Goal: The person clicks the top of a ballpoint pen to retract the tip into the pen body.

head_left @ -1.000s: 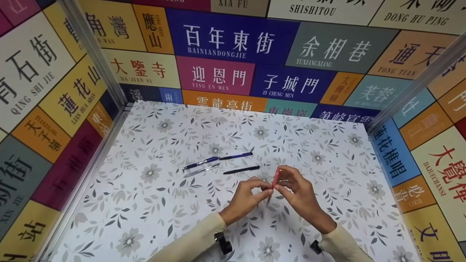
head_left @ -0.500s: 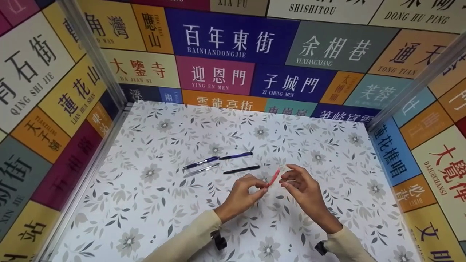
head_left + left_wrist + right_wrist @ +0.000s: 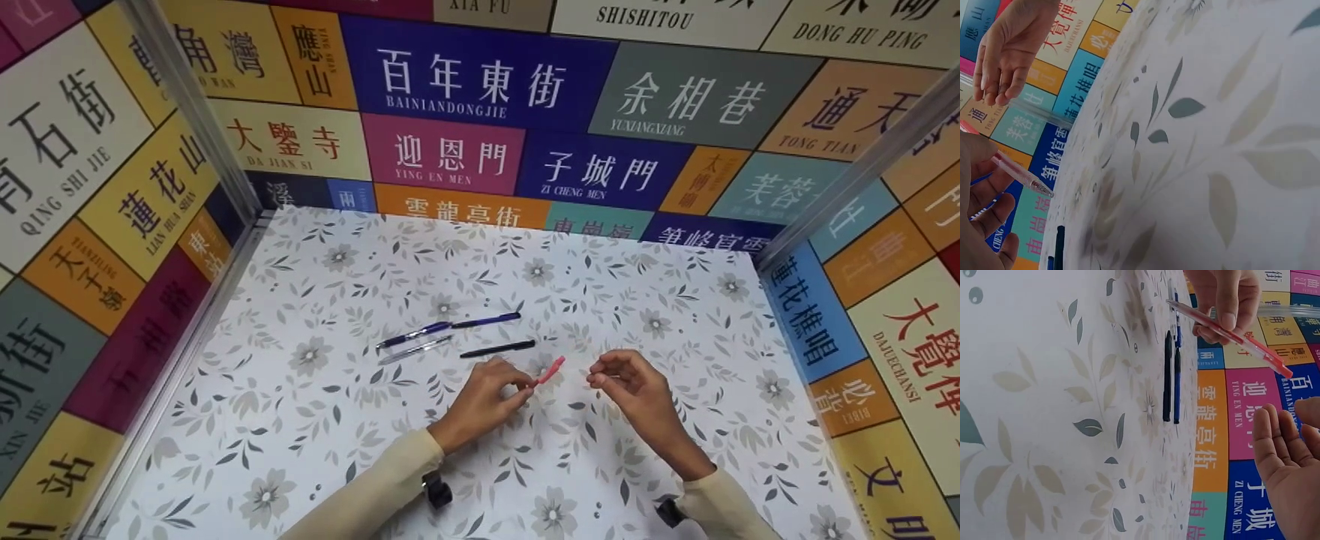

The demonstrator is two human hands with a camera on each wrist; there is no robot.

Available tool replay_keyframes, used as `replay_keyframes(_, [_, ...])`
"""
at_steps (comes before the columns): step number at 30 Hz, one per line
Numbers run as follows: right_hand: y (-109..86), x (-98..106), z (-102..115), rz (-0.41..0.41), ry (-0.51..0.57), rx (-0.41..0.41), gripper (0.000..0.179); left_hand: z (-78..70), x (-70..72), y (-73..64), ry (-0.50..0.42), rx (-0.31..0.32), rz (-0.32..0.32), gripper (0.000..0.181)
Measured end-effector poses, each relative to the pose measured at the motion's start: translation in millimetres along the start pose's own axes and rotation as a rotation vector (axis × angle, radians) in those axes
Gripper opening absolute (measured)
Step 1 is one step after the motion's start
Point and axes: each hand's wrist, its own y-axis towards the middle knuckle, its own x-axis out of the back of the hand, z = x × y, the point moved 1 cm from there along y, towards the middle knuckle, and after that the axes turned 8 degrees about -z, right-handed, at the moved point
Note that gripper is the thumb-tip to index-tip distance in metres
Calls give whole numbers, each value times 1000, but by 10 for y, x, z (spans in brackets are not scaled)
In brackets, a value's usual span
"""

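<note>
My left hand (image 3: 484, 401) pinches a red-pink pen (image 3: 553, 370) between thumb and fingers above the flowered tabletop. In the right wrist view the pen (image 3: 1241, 340) slants across the left hand's fingers, its clear, pointed tip end toward the table and its red end outward. Off to the right of the pen, my right hand (image 3: 637, 394) hovers with nothing in it. Its fingers (image 3: 1283, 439) are loosely bent in the right wrist view, apart from the pen.
Beyond the left hand lie a black pen (image 3: 496, 349), a clear pen (image 3: 416, 350) and two blue pens, one at the left (image 3: 412, 337) and one at the right (image 3: 486, 321). Panels printed with characters (image 3: 480, 71) wall the table (image 3: 360, 457) at the back and sides.
Both hands were together at the pen. The right hand has let go and drawn away to the right, while the left has carried the pen a little leftward.
</note>
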Motion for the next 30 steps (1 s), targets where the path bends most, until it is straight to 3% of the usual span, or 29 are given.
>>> replay_keyframes(16, [20,166,-189,-46,96,22,35,232,69,-63,201,-113,9,7])
replay_keyframes(24, [5,279,-303,-63,36,4,36,318,115,-98,340,-141,89,11])
replay_keyframes(30, [0,362,-386,-99,-14,-62,36,383,130,-106,350,-152,103,8])
